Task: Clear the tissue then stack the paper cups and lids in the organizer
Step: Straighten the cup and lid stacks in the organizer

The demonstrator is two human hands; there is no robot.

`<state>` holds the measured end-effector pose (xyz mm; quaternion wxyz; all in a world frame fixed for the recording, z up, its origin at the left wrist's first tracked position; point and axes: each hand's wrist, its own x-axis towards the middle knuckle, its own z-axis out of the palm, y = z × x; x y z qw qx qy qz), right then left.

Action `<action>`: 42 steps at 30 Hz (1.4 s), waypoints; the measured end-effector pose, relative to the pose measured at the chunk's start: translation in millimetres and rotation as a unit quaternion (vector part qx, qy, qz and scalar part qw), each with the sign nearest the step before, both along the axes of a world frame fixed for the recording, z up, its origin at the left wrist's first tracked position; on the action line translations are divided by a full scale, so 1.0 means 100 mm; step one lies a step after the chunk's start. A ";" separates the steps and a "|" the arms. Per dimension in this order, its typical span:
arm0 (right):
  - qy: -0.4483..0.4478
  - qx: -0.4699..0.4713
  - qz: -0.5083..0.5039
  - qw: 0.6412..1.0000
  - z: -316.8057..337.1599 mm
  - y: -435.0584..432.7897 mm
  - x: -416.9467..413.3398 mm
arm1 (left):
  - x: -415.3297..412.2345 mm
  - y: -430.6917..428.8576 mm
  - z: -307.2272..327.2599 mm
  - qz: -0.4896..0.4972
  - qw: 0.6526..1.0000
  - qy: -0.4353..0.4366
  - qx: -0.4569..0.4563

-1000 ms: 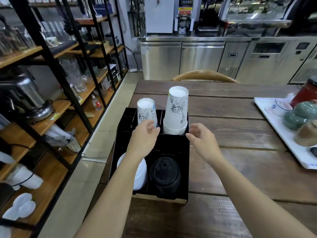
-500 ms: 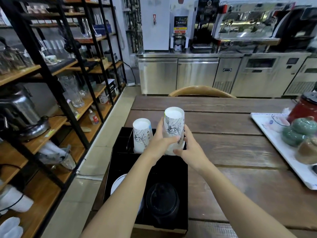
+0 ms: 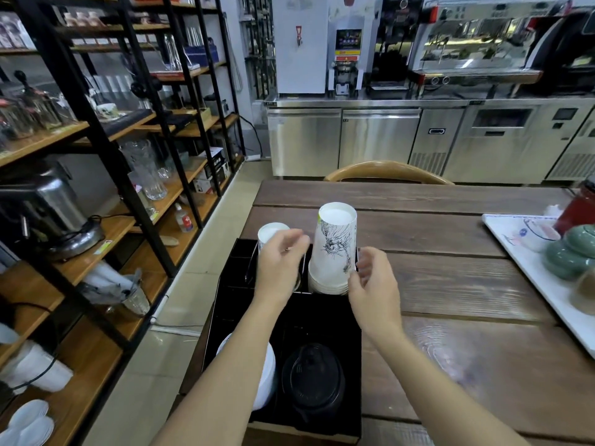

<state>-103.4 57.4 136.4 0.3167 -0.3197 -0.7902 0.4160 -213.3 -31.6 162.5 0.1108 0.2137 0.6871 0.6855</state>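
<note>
While the tall stack of upturned white paper cups with black line drawings (image 3: 335,249) stands at frame centre in the rear right compartment of the black cardboard organizer (image 3: 322,317), both hands flank it empty: left hand (image 3: 279,268) before the shorter cup stack (image 3: 269,233), right hand (image 3: 373,284) beside it, fingers loosely spread, likely steadying. White lids (image 3: 265,375) and black lids (image 3: 314,384) fill the near compartments on the wooden table (image 3: 467,284).

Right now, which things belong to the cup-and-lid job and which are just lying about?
Job: tall cup stack, short cup stack, white lids, black lids, black organizer.

Lying about: white tray, green teapots, red jar, chair.
</note>
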 end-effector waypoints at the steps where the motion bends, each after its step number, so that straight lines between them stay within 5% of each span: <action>1: 0.005 0.030 0.011 0.999 0.00 -0.05 0.00 | -0.04 -0.06 0.01 0.058 0.998 0.022 0.020; 5: -0.035 0.054 0.151 0.986 0.01 -0.26 -0.13 | -0.24 -0.23 -0.04 0.170 0.983 0.004 0.074; 11: -0.099 0.010 0.234 0.967 0.06 -0.34 -0.53 | -0.38 -0.28 -0.17 0.036 0.986 -0.157 0.052; 29: -0.099 -0.066 0.270 0.956 -0.05 -0.26 -0.75 | -0.42 -0.36 -0.35 -0.071 0.991 -0.115 0.008; 34: -0.069 -0.065 0.243 0.965 -0.03 -0.26 -0.65 | -0.34 -0.42 -0.31 -0.024 0.993 -0.119 0.003; 38: -0.070 -0.073 0.188 0.977 -0.05 -0.24 -0.44 | -0.11 -0.55 -0.28 0.094 0.996 -0.007 0.010; 42: -0.103 -0.071 0.184 0.975 -0.20 -0.22 -0.14 | 0.19 -0.70 -0.44 0.035 0.998 0.004 -0.050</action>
